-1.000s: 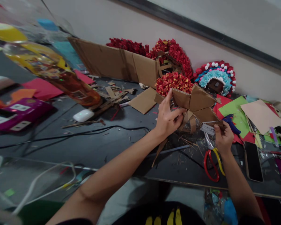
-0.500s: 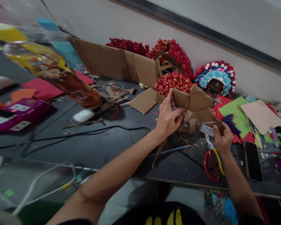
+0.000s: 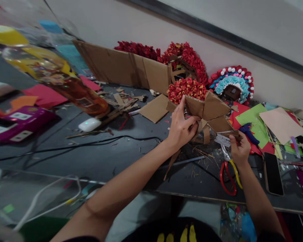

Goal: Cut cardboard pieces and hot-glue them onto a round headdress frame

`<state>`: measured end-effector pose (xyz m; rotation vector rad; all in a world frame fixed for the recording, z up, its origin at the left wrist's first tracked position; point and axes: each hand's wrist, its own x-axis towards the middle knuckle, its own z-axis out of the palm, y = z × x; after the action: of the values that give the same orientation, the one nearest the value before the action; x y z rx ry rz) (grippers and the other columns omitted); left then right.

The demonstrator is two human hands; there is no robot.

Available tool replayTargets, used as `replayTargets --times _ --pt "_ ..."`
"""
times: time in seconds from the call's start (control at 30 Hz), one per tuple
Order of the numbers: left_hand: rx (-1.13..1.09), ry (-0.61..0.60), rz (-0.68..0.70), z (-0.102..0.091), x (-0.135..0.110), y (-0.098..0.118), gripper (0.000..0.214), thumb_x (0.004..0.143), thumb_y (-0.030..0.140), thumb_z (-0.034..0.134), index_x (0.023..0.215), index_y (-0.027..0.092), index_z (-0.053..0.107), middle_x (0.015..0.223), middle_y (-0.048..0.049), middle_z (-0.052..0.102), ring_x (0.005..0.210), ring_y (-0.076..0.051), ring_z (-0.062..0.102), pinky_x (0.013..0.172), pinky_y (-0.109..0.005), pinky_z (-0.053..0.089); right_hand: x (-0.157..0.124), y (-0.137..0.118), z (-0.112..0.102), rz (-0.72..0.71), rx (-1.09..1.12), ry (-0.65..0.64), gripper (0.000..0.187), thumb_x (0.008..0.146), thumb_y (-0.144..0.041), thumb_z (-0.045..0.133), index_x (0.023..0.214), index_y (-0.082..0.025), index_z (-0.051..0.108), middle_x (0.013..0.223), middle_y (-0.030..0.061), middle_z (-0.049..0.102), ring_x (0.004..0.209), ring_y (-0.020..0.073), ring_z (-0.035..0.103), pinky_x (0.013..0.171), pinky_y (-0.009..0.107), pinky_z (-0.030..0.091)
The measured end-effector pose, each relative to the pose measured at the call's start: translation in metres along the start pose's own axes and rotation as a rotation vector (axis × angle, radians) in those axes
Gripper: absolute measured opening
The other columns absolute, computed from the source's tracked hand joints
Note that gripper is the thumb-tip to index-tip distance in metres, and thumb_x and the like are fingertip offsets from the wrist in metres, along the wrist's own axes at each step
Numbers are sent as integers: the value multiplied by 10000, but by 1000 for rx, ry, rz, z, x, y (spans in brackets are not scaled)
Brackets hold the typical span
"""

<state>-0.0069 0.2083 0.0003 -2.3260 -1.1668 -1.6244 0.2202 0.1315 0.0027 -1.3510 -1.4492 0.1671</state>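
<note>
A cardboard piece with several petal-like panels (image 3: 215, 106) is held up between my two hands over the dark table. My left hand (image 3: 181, 127) is closed on its left side, index finger reaching up along one panel and thumb near the centre. On the lower right panel, my right hand (image 3: 240, 148) pinches the edge between thumb and fingers. Cardboard strips hang under the middle. Scissors (image 3: 228, 173) with one red and one yellow handle loop lie below the piece, their blades partly covered by a printed white label.
Behind stand a long cardboard strip (image 3: 121, 67), red petal-covered pieces (image 3: 187, 90) and a blue-and-red headdress (image 3: 232, 82). At right lie a blue glue gun (image 3: 249, 132), coloured paper (image 3: 280, 124) and a phone (image 3: 273, 173). Left are a drink bottle (image 3: 58, 77), a purple power strip (image 3: 21, 122) and cables.
</note>
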Motion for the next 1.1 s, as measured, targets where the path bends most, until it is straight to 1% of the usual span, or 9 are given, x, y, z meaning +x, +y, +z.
replayTargets --times 0.1,0.2,0.3,0.37,0.53,0.7,0.77,0.93,1.1 --pt "-3 15 25 1 -1 0 97 755 133 562 770 192 637 1537 6 204 1379 -317 263 1024 -480 391 1 -1 -1 -17 4 4 232 810 -376 603 923 -176 638 780 47 714 700 170 673 662 282 541" --pt "-17 26 18 2 -1 1 151 759 106 535 819 190 645 1544 -1 181 1388 -306 248 1041 -469 375 2 -1 -1 -22 -2 22 236 805 -383 608 908 -172 637 771 43 712 693 165 671 658 277 540" --pt "6 -22 -25 2 0 3 207 760 100 519 864 206 662 1545 0 184 1394 -306 235 1040 -477 375 2 -1 0 -17 10 19 257 803 -408 607 902 -173 634 782 49 714 699 168 672 661 280 543" --pt "17 -44 -30 0 1 3 206 762 108 520 851 214 672 1545 6 180 1391 -314 241 1038 -492 372 2 -1 1 -15 5 25 280 798 -431 606 908 -175 633 790 54 715 707 174 675 665 288 546" --pt "11 42 35 0 1 1 192 764 115 528 835 206 681 1558 12 114 1369 -313 292 1033 -473 381 2 -4 2 -54 -20 7 266 818 -425 581 903 -179 637 753 42 710 667 167 670 620 279 546" --pt "45 41 12 2 -2 -2 158 757 149 557 836 208 681 1539 -1 196 1352 -305 321 1008 -461 416 2 -5 1 -82 -22 -10 242 823 -393 582 905 -173 638 775 51 709 681 166 674 627 272 549" --pt "44 44 14 2 -2 -3 135 759 161 563 814 207 677 1539 2 194 1349 -307 326 1019 -470 406 2 -4 1 -91 -27 -6 230 817 -380 592 903 -171 638 787 55 710 690 167 675 640 275 550" --pt "0 29 30 -1 0 -3 128 775 148 555 821 213 655 1554 35 125 1371 -303 287 1066 -473 351 1 -2 2 -97 -35 -23 214 819 -361 588 921 -179 636 787 48 709 694 166 673 643 277 546" --pt "-44 36 35 -2 1 -3 111 767 131 562 810 201 636 1558 26 101 1379 -309 264 1081 -485 323 1 -4 2 -107 -30 -69 179 832 -333 574 906 -184 639 776 41 705 694 163 669 645 275 540"
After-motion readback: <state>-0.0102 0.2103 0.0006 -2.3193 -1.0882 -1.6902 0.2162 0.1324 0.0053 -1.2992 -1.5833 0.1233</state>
